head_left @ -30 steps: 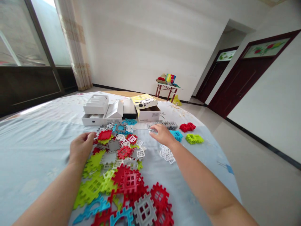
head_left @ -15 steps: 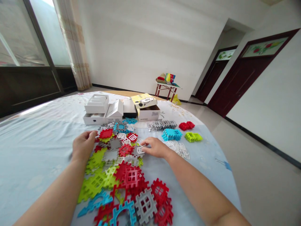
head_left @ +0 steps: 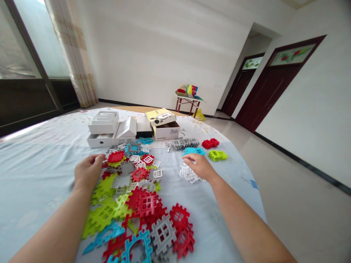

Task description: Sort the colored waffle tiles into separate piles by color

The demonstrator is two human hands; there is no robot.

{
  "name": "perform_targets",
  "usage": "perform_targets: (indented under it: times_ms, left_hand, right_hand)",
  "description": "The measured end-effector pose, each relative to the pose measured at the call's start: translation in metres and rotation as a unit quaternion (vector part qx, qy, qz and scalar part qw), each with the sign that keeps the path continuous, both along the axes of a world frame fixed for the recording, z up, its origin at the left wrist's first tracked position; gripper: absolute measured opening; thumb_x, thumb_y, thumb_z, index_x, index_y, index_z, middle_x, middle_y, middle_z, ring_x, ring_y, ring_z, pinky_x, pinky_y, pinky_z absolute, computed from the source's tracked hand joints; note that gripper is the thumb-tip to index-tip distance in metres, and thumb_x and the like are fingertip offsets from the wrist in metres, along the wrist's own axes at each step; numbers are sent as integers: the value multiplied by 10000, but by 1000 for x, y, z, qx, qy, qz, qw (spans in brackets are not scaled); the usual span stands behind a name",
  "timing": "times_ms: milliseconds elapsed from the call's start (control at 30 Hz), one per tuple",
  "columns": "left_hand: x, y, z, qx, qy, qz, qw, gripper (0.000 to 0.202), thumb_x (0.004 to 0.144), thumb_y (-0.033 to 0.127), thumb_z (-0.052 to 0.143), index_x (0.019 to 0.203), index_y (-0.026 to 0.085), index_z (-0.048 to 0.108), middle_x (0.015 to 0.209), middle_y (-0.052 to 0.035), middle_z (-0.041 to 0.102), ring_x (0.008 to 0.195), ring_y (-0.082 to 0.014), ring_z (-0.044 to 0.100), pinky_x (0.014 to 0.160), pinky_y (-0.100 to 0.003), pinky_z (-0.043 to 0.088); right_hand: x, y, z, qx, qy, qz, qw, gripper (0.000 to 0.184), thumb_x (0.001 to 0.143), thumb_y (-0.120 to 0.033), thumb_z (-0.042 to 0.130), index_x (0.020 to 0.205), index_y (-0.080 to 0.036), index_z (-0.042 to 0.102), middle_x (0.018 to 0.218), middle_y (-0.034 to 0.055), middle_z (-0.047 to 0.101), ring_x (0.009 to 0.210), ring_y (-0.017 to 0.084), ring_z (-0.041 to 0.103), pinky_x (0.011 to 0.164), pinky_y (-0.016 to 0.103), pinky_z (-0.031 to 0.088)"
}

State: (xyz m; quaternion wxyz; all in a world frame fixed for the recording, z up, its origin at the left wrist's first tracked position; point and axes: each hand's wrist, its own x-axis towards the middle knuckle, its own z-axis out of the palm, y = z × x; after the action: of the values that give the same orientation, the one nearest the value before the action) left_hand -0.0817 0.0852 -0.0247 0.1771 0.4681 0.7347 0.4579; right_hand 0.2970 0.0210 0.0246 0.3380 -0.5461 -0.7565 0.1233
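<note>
A long heap of interlocking plastic building pieces (head_left: 146,203) in red, green, grey, blue and white runs down the middle of the table. My left hand (head_left: 89,171) rests at the heap's left edge beside a red square piece (head_left: 116,156), its fingers curled in; whatever may be inside them is hidden. Over a pile of white window-frame pieces (head_left: 189,173) on the right is my right hand (head_left: 201,166). Its thumb and fingers are pinched together, and I cannot make out whether a piece is between them. Small white window pieces (head_left: 157,173) lie on the heap's right side.
Beyond the white pile stand sorted stacks: grey pieces (head_left: 183,144), blue pieces (head_left: 193,151), red pieces (head_left: 210,143) and green pieces (head_left: 218,156). White boxes (head_left: 101,141) and a yellow-lidded box (head_left: 166,131) stand at the back. The cloth-covered table (head_left: 230,204) curves away on the right.
My right hand has moved right, from the heap's edge to above the white pile. My left hand stays by the heap's left side. The whole view has shifted slightly.
</note>
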Motion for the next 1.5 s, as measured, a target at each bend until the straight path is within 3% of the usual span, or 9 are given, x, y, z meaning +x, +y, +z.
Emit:
perform_targets:
  times_ms: [200,367,533,667,767,967,1100,1333,1500]
  left_hand:
    - [2,-3,5,-15,30,0,999,375,686,423,478,925,197,656,600,18,636,665,-159,569,583,-220,391]
    - [1,-6,11,-24,102,-18,994,402,719,444,437,950,189,644,676,-1,654,698,-165,570,584,-218,389]
    - [25,-19,38,14,218,-93,971,411,742,479,418,963,196,619,868,-25,662,767,-166,573,661,-235,405]
    - [74,-41,64,71,266,-280,920,400,769,476,400,941,194,625,970,-43,645,864,-168,563,770,-241,396]
    - [113,-55,71,62,302,-400,863,393,780,474,378,913,212,640,958,-46,651,868,-174,566,777,-247,397]
    - [151,-50,59,-46,413,-425,804,363,725,459,450,908,221,653,860,-65,665,796,-202,586,716,-290,393]
    - [151,-39,52,-100,402,-407,814,328,665,445,509,847,221,664,827,-68,659,734,-201,586,648,-280,386]
    - [143,-33,55,-93,335,-396,850,267,707,371,427,632,207,625,595,-16,597,585,-149,527,567,-247,333]
    - [147,-27,67,-53,248,-334,908,282,696,389,434,603,182,602,530,-5,531,556,-142,479,531,-254,300]
  right_hand:
    - [52,1,-18,26,102,-132,986,263,758,-327,489,915,-184,644,870,46,677,784,170,608,742,298,463]
    - [84,4,-37,27,189,-182,965,279,743,-320,481,910,-154,631,765,56,678,728,179,617,724,308,474]
    - [103,8,-51,26,188,-233,954,310,736,-341,462,909,-150,636,700,53,666,633,170,594,638,296,471]
    - [111,10,-57,22,211,-253,944,353,723,-370,463,916,-132,638,694,63,664,590,163,577,596,284,459]
    - [114,10,-60,20,223,-250,942,376,719,-380,459,927,-123,638,676,62,659,575,157,571,580,274,451]
    - [114,10,-66,13,223,-237,945,370,721,-382,438,902,-133,642,650,41,650,568,149,571,588,262,450]
    - [115,11,-71,7,231,-234,944,368,712,-371,443,912,-133,641,652,44,652,571,153,577,597,264,453]
    - [115,12,-71,-3,237,-229,944,351,717,-356,442,910,-138,638,654,46,652,538,149,564,572,262,450]
    - [114,9,-68,-2,234,-233,944,364,720,-353,439,917,-124,642,648,50,651,513,140,552,558,256,444]
